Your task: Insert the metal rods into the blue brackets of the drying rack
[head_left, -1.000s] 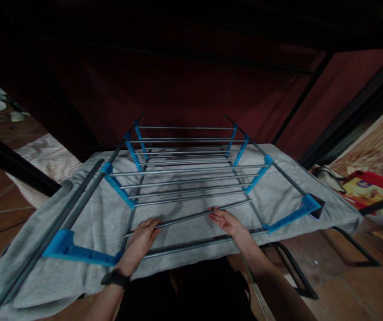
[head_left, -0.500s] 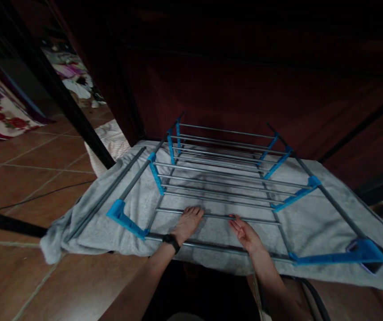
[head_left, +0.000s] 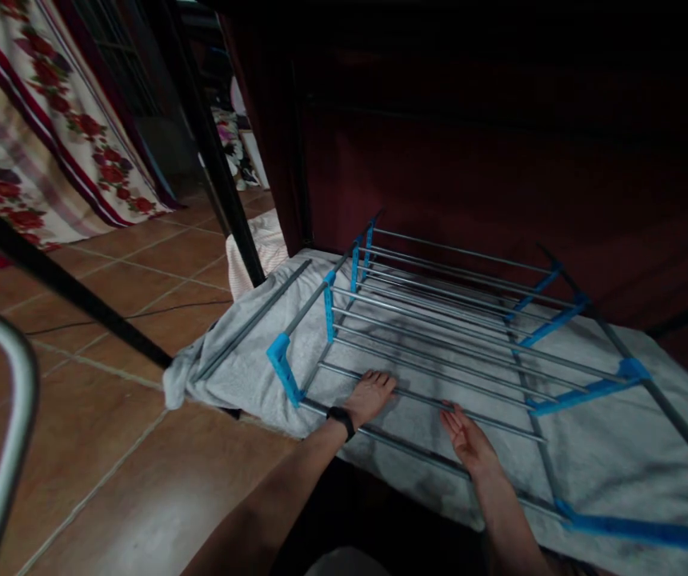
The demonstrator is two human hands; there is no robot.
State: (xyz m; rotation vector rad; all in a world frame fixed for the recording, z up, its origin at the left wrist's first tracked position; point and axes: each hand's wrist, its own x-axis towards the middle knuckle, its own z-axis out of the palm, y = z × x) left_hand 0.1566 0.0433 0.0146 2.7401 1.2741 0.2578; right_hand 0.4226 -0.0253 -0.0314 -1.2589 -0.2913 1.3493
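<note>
A drying rack (head_left: 440,330) of grey metal rods with bright blue plastic brackets lies on a grey cloth (head_left: 263,380). My left hand (head_left: 373,397), with a black band at the wrist, rests palm down across one of the near rods, fingers stretched forward over it. My right hand (head_left: 467,438) is turned palm up with its fingers extended, their tips touching the same rod farther right. Left of the rack, a separate grey tube (head_left: 254,318) lies on the cloth.
Black metal posts (head_left: 224,168) stand at the left. A flowered curtain (head_left: 62,128) hangs over the tiled floor (head_left: 110,432). A curved pale metal tube (head_left: 17,416) rises at the left edge. A dark red panel (head_left: 470,184) stands behind the rack.
The view has swung left, so the rack sits farther right and more curtain shows. Both hands keep nearly the same places on the rod.
</note>
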